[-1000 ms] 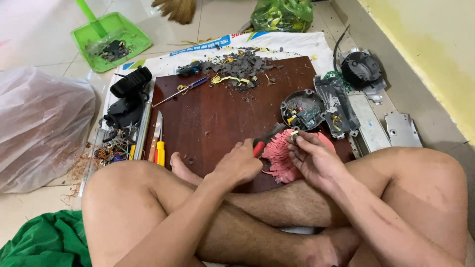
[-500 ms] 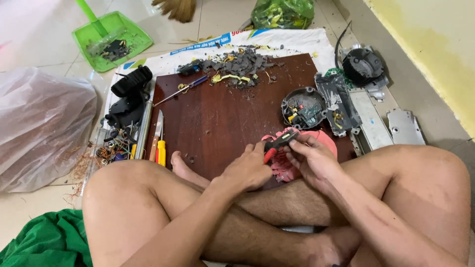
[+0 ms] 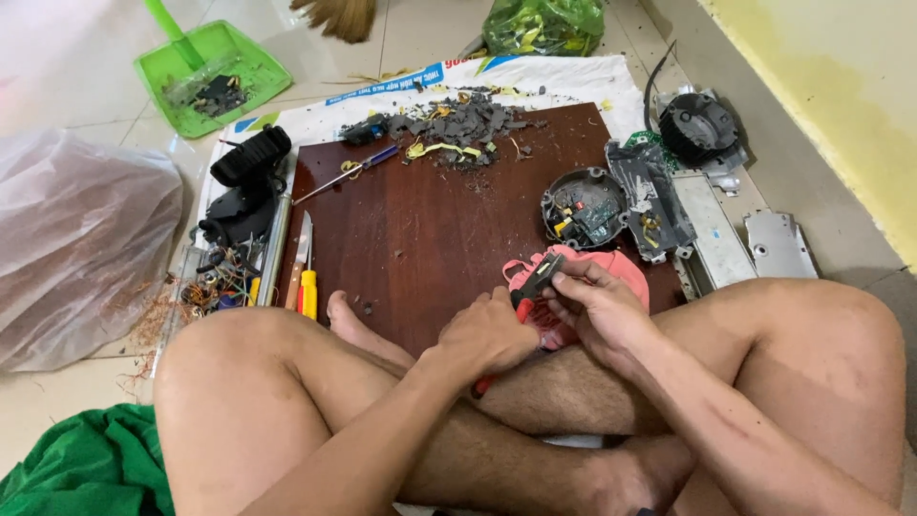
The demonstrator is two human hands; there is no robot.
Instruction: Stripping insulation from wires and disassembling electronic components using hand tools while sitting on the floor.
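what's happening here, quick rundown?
A person sits cross-legged on the floor at a dark wooden board. The left hand grips red-handled pliers, whose tip meets a small part pinched by the right hand, just above a pink ribbed plastic piece. Beside it on the board lies an opened round housing with a circuit board; a pile of grey debris sits at the far edge. A yellow-handled screwdriver lies left of the board.

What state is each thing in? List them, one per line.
Left hand: closed on red-handled pliers.
Right hand: pinching a small part at the plier tips.
Round housing: open, circuitry exposed.
Dustpan: holding dark debris.
Clear plastic bag: bulging.
Blue-handled screwdriver: lying unused on the board.
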